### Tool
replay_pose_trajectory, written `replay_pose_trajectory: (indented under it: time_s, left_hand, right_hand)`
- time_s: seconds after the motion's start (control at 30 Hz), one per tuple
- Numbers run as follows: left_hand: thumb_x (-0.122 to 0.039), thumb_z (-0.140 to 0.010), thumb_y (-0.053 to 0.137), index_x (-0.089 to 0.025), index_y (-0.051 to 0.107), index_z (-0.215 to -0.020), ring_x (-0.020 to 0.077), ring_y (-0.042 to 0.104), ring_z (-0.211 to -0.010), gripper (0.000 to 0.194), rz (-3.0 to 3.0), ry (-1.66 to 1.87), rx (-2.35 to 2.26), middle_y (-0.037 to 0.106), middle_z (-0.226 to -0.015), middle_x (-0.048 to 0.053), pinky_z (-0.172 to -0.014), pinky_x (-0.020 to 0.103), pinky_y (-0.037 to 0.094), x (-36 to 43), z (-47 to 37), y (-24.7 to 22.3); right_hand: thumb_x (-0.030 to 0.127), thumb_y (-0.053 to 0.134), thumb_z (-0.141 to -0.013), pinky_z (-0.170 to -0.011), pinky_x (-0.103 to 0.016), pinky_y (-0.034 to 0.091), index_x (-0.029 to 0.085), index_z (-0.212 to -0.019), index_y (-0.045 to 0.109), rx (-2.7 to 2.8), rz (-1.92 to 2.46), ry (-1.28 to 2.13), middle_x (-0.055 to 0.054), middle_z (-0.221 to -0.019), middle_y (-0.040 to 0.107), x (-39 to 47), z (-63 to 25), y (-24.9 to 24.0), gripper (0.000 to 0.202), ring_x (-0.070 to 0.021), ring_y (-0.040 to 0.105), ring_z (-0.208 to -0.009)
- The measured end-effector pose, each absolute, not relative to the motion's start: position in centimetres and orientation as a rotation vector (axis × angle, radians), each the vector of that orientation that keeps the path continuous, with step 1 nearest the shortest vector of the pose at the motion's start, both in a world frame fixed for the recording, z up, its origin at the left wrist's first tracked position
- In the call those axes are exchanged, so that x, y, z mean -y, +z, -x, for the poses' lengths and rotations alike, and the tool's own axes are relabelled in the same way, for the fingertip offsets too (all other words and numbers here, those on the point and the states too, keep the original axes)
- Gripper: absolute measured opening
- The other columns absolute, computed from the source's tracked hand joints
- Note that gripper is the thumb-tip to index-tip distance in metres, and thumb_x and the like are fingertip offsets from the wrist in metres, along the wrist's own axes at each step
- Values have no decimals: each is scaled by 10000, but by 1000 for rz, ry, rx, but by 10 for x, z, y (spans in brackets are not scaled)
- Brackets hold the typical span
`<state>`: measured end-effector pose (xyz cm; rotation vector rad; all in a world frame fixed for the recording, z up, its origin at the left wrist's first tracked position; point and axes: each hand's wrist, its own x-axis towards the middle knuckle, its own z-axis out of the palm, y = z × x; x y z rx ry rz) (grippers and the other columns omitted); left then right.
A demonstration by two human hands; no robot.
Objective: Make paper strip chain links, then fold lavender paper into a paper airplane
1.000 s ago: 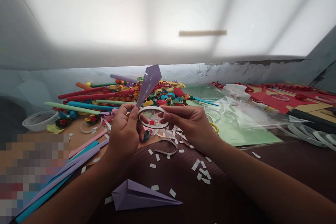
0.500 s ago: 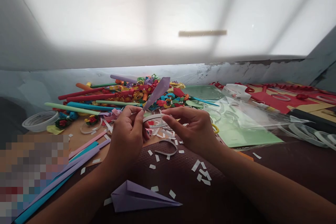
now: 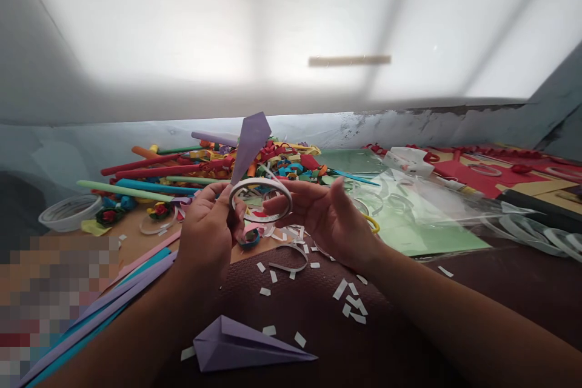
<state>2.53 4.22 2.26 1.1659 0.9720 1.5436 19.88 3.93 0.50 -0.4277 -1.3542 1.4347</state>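
Note:
My left hand (image 3: 210, 218) is closed, pinching the narrow end of a folded purple paper piece (image 3: 251, 140) that points upward. A white ring-shaped tape roll (image 3: 287, 199) stands upright against the same fingers, seemingly gripped with the paper. On the right, my right hand (image 3: 334, 215) is open, thumb raised and fingers stretched toward the ring; whether they touch it I cannot tell. Another folded purple paper (image 3: 240, 344) lies on the dark brown surface in front of me. A curled white strip (image 3: 293, 260) rests below the hands.
Small white paper scraps (image 3: 352, 303) are scattered on the surface. Behind the hands is a heap of coloured paper flowers and rolled tubes (image 3: 154, 187). Green sheets (image 3: 422, 236) and clear plastic lie to the right, a large tape roll (image 3: 68, 211) to the left.
The tape roll has turned to show its round opening. My right hand has gone from a pinch to spread fingers. The held purple paper has shifted left and up.

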Motion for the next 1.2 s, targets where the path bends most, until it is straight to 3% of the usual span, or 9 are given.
replay_pose_trajectory:
  time_s: [0.1, 0.23, 0.33, 0.43, 0.5, 0.7, 0.97, 1.2]
  left_hand:
    - [-232, -848, 594, -210, 509, -817, 50, 397, -339, 93, -1155, 1506, -965, 550, -529, -81, -354, 161, 305, -44, -23, 20]
    - [-307, -790, 699, -193, 565, -825, 98, 521, -347, 180, -1194, 1480, -997, 604, -512, -51, -336, 175, 333, -49, -20, 13]
    - [-322, -766, 737, -179, 607, -829, 125, 628, -430, 203, -1215, 1473, -1021, 669, -607, -24, -362, 178, 400, -51, -20, 10]
    - [-300, -789, 714, -168, 662, -869, 143, 690, -513, 163, -1224, 1422, -1048, 741, -756, 17, -413, 202, 484, -51, -21, 10]
    - [-279, -794, 703, -151, 697, -872, 154, 710, -549, 150, -1233, 1367, -1059, 776, -829, 57, -459, 221, 529, -51, -21, 11]
    - [-299, -748, 744, -135, 756, -848, 211, 755, -632, 192, -1246, 1207, -1046, 800, -874, 114, -494, 239, 548, -48, -16, 17]
    - [-373, -778, 779, -183, 791, -838, 205, 773, -812, 200, -1318, 1067, -970, 812, -867, 87, -597, 200, 558, -44, -19, 14]
    - [-320, -774, 797, -190, 802, -886, 204, 773, -818, 172, -1228, 1000, -1016, 814, -883, 72, -648, 238, 615, -37, -23, 18]
  right_hand:
    - [468, 801, -793, -814, -371, 584, 301, -1075, 774, 1375, 494, 1312, -33, -934, 789, -35, -195, 5, 329, -204, 741, -885]
    - [394, 783, -819, -752, -344, 588, 273, -903, 798, 1434, 596, 1132, -7, -790, 762, -31, -194, 9, 149, -173, 719, -740]
    - [355, 709, -883, -693, -297, 553, 258, -1045, 773, 1551, 724, 1043, -8, -836, 746, -33, -198, 13, 200, -153, 687, -733]
    - [301, 639, -938, -788, -303, 527, 261, -1181, 734, 1747, 837, 908, -25, -973, 750, -34, -204, 15, 264, -167, 688, -885]
    - [286, 627, -953, -844, -312, 506, 248, -1086, 769, 1850, 875, 765, -32, -1002, 748, -34, -207, 17, 198, -178, 681, -939]
    - [245, 699, -911, -761, -300, 490, 219, -855, 773, 1920, 879, 455, -27, -886, 716, -34, -211, 20, 97, -171, 664, -824]
    - [221, 715, -885, -643, -270, 458, 190, -815, 752, 1773, 1010, 458, -15, -830, 717, -33, -207, 20, 86, -149, 643, -743]
    - [211, 673, -924, -714, -290, 451, 193, -833, 743, 1866, 1117, 403, -3, -880, 687, -31, -209, 19, 116, -140, 631, -788]
